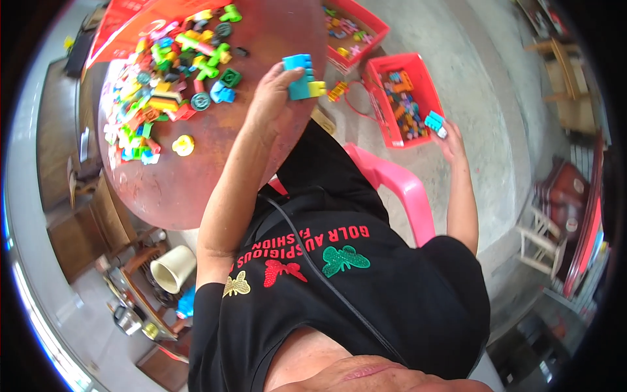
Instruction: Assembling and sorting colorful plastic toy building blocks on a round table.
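My left hand (269,97) is closed around the edge of a joined set of blue toy building blocks (299,77); a yellow block (317,89) sticks out at its lower right. It is held up over the right side of the round brown table (189,196). Off to the right, my right hand (450,142) pinches a smaller blue toy block (434,121) with a whitish part at its lower end. That block is by the right rim of a red basket (373,72), which holds many mixed small blocks.
A heap of colourful blocks and connectors (176,72) covers the table's far left, with a yellow piece (183,145) apart from it. Behind the heap is a red container (124,29). Another red basket (382,31) stands farther back. A pink chair (411,189) surrounds my seat.
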`<state>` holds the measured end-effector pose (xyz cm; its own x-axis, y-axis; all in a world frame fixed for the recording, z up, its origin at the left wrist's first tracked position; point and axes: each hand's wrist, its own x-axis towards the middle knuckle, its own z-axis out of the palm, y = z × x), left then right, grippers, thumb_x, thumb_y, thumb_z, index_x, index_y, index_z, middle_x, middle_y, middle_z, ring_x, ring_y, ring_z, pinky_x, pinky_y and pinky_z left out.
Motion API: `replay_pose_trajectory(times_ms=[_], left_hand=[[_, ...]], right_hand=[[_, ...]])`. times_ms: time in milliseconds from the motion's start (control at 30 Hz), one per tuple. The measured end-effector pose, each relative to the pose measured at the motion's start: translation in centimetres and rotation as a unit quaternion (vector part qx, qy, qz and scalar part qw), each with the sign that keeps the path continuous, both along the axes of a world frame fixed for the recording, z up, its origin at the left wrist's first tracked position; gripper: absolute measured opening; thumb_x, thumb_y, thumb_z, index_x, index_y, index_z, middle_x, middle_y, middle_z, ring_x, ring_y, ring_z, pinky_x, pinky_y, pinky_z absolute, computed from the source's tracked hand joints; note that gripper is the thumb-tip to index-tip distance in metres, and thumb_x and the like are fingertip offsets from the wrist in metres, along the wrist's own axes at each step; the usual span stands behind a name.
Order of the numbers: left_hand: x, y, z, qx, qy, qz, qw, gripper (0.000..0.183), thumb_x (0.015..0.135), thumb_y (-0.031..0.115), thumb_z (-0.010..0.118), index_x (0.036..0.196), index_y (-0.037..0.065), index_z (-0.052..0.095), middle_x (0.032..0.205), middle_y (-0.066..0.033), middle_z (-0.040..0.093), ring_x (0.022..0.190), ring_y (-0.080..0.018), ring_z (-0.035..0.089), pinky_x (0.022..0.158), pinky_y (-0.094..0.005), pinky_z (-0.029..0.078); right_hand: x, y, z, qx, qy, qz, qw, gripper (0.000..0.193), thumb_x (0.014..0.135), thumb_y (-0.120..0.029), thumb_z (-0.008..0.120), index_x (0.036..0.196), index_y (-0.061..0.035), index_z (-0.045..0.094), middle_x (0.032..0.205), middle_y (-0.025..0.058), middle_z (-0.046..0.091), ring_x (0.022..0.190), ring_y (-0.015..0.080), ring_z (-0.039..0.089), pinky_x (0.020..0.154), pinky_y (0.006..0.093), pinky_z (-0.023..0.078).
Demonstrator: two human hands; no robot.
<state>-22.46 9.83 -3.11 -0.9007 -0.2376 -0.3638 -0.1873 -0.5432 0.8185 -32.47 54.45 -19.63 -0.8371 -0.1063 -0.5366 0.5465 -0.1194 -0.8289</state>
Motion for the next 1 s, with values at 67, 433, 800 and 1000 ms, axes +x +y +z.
replay_pose_trajectory(times_ms=[67, 433, 800, 1000], left_hand=[[-0.2, 1.1, 0.9, 0.019, 0.007, 0.005, 1.000, 0.029, 0.093, 0.009, 0.059, 0.119, 0.001, 0.051, 0.104, -0.0102, 0.063, 0.093, -0.0225, 0.066, 0.081, -0.0369, 0.057], [2.8, 1.0, 2.9, -0.039, 0.031, 0.000, 0.999, 0.031, 0.095, 0.010, 0.059, 0.122, -0.001, 0.050, 0.109, -0.0108, 0.061, 0.100, -0.0201, 0.064, 0.086, -0.0339, 0.055], [7.1, -5.4, 3.0, 0.125, 0.140, 0.027, 0.982, 0.033, 0.095, 0.016, 0.059, 0.123, 0.000, 0.054, 0.110, -0.0056, 0.062, 0.098, -0.0144, 0.062, 0.085, -0.0306, 0.053], [9.2, -6.5, 0.9, -0.240, 0.116, -0.066, 0.962, 0.040, 0.084, 0.007, 0.068, 0.121, 0.002, 0.055, 0.105, -0.0054, 0.062, 0.100, -0.0129, 0.059, 0.085, -0.0299, 0.050]], right_hand=[[-1.5, 0.5, 0.3, 0.071, 0.018, -0.004, 0.997, 0.039, 0.091, -0.022, 0.061, 0.123, -0.0028, 0.051, 0.115, 0.0143, 0.063, 0.101, 0.0252, 0.065, 0.084, 0.0400, 0.053], [2.3, -24.1, 19.0, 0.002, 0.204, 0.445, 0.872, 0.042, 0.090, -0.034, 0.065, 0.115, -0.0023, 0.055, 0.098, 0.0067, 0.064, 0.085, 0.0115, 0.062, 0.073, 0.0259, 0.050], [4.1, -32.7, 19.3, -0.255, 0.053, 0.491, 0.831, 0.024, 0.089, -0.019, 0.059, 0.106, -0.0038, 0.055, 0.091, 0.0114, 0.066, 0.075, 0.0181, 0.066, 0.066, 0.0301, 0.055], [5.2, -35.2, 18.3, -0.175, 0.089, 0.512, 0.836, 0.034, 0.086, -0.025, 0.066, 0.110, -0.0060, 0.049, 0.083, 0.0077, 0.062, 0.067, 0.0175, 0.067, 0.055, 0.0304, 0.057]])
